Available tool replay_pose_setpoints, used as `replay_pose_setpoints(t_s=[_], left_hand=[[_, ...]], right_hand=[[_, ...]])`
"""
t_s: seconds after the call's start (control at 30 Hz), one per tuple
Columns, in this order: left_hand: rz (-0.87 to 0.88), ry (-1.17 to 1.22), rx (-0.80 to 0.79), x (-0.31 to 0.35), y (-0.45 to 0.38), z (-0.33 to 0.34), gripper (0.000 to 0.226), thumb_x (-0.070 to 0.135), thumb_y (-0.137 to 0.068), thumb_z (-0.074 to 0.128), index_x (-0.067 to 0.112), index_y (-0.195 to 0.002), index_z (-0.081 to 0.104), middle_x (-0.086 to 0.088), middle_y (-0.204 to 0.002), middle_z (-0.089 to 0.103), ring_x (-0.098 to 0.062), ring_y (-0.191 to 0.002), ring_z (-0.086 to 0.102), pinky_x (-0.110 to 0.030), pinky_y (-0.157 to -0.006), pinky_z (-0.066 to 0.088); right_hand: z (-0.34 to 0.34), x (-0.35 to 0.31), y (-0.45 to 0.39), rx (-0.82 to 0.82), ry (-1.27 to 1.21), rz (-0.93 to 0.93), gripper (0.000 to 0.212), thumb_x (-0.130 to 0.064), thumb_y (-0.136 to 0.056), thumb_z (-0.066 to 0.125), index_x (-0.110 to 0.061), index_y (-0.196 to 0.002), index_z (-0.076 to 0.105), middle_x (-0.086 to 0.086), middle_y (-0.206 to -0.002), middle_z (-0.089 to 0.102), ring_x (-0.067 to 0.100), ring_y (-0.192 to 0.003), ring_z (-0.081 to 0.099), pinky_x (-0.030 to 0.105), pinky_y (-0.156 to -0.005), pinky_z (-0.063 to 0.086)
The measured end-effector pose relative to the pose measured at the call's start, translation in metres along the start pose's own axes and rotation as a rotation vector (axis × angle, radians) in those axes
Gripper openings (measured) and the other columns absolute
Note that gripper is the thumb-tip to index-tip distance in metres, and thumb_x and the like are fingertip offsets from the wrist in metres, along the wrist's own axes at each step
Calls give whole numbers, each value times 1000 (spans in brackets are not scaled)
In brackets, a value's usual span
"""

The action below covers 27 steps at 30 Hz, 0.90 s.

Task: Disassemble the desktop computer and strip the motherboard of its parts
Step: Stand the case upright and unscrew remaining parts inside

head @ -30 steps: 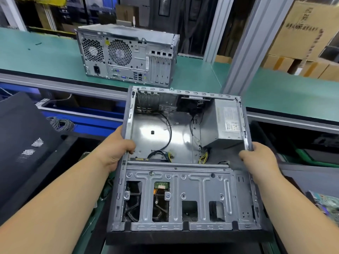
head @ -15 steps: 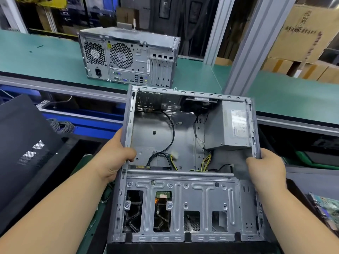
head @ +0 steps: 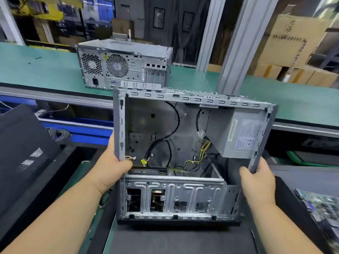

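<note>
Left hand (head: 113, 167) and right hand (head: 256, 182) grip the side rims of the open, gutted computer case (head: 161, 125), tilted above the table's near edge (head: 165, 239).

- The open grey sheet-metal computer case (head: 183, 197) at the centre of the frame is showing a dull, brushed finish with stamped ribs.
- The grey metal power supply box (head: 238, 132) in its upper right corner is wearing a smooth paper label.
- The thin black and yellow plastic-coated cables (head: 200, 156) inside are looking slightly glossy.
- The second closed grey metal tower (head: 124, 65) at upper centre is showing perforated fan grilles.
- The green matt conveyor surface (head: 45, 70) across the upper left is looking smooth.
- The brown cardboard boxes (head: 291, 43) at upper right are looking rough and matt.
- The black matt side panel (head: 22, 147) at the left is showing perforated patches.
</note>
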<state>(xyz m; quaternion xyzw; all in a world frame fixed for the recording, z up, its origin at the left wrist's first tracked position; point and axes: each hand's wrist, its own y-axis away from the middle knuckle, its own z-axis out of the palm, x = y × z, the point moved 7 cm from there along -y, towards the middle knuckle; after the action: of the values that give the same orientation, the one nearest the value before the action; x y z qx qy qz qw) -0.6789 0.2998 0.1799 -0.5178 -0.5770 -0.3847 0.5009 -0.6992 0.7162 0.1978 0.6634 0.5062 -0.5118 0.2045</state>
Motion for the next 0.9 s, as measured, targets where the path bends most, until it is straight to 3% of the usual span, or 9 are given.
replay_pose_setpoints(t_s=[0.07, 0.2, 0.27, 0.37, 0.5, 0.67, 0.8, 0.9], left_hand=[[-15, -15, 18, -1, 4, -1, 92, 13, -70, 61, 61, -137, 20, 13, -96, 54, -3, -80, 56, -26, -69, 47], [-54, -8, 70, -6, 12, -1, 89, 10, -75, 60, 61, -137, 22, 12, -93, 59, -2, -68, 59, -25, -66, 49], [-80, 6, 91, -11, 16, 0, 87, 10, -75, 60, 60, -136, 24, 10, -98, 63, -8, -79, 61, -30, -74, 50], [-107, 3, 113, -22, 24, 0, 86, 12, -68, 59, 59, -133, 28, 18, -78, 64, -18, -72, 55, -30, -68, 48], [-114, 1, 145, -35, 41, 1, 81, 14, -62, 59, 50, -131, 36, 20, -68, 58, -15, -72, 52, -30, -68, 47], [-181, -39, 238, -55, 59, -5, 67, 11, -70, 65, 14, -134, 43, 19, -74, 61, -13, -80, 58, -28, -68, 46], [-172, 16, 234, -54, 72, 2, 55, 16, -62, 61, 27, -116, 55, 11, -88, 69, -19, -94, 63, -31, -80, 49], [-146, 36, 266, -48, 75, 5, 47, 7, -70, 60, 27, -111, 57, 5, -94, 69, -22, -97, 63, -40, -91, 49]], right_hand=[[0, 2, 2, -25, -7, 42, 26, -11, -80, 51, -36, -85, 56, -8, -63, 56, 9, -51, 47, 26, -45, 40], [2, 1, 10, -26, -31, 70, 24, -8, -84, 50, -31, -78, 50, -2, -64, 52, 15, -53, 45, 28, -47, 35], [1, 4, 15, -23, -57, 89, 26, -7, -85, 49, -32, -77, 49, -2, -64, 51, 15, -52, 44, 27, -47, 35], [0, 12, 24, -28, -97, 104, 30, -6, -83, 48, -35, -74, 47, -1, -65, 51, 18, -54, 45, 29, -52, 38], [-3, 25, 38, -52, -155, 119, 41, -3, -84, 47, -43, -92, 55, -4, -72, 58, 16, -57, 48, 28, -55, 41], [-9, 34, 53, -82, -173, 117, 50, 1, -84, 49, -38, -113, 54, -11, -89, 65, 10, -71, 59, 26, -59, 42], [-14, 38, 62, -122, -193, 104, 44, -3, -89, 55, -34, -119, 55, -13, -99, 66, 12, -88, 62, 30, -76, 48], [-15, 36, 62, -172, -199, 91, 46, -4, -89, 54, -35, -122, 56, -17, -99, 66, 3, -88, 60, 22, -68, 44]])
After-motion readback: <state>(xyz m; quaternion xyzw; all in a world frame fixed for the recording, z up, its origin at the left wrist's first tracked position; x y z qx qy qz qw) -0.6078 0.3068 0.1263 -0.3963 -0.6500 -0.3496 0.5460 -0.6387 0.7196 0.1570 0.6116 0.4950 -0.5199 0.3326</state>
